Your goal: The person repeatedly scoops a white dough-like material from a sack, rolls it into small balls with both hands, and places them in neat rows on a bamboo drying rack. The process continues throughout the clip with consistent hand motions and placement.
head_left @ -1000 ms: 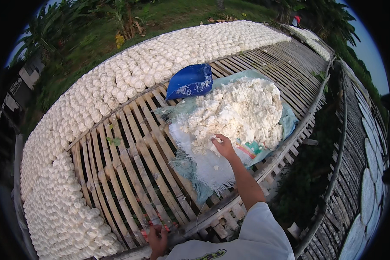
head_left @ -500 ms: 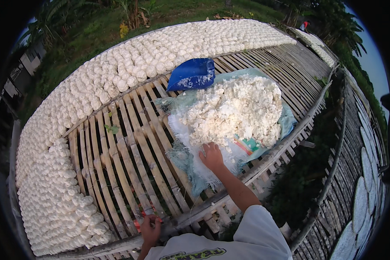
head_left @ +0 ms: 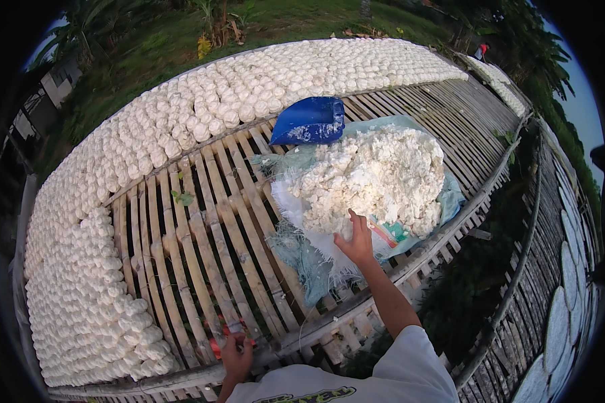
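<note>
Worktop [head_left: 437, 107] of spaced bamboo slats runs across the view, with packed rows of white rounded lumps [head_left: 81, 282] along its far and left sides. Frayed teal sacking [head_left: 309, 269] lies on the slats, under a large crumbly white heap [head_left: 383, 178] right of centre. A blue scoop [head_left: 308, 121] rests just beyond the heap's left side. Of the hands, the right hand [head_left: 357, 242] is unclenched, fingers parted, at the heap's near edge; the left hand [head_left: 236, 356] curls at a small red piece [head_left: 232, 330], its grip impossible to tell.
</note>
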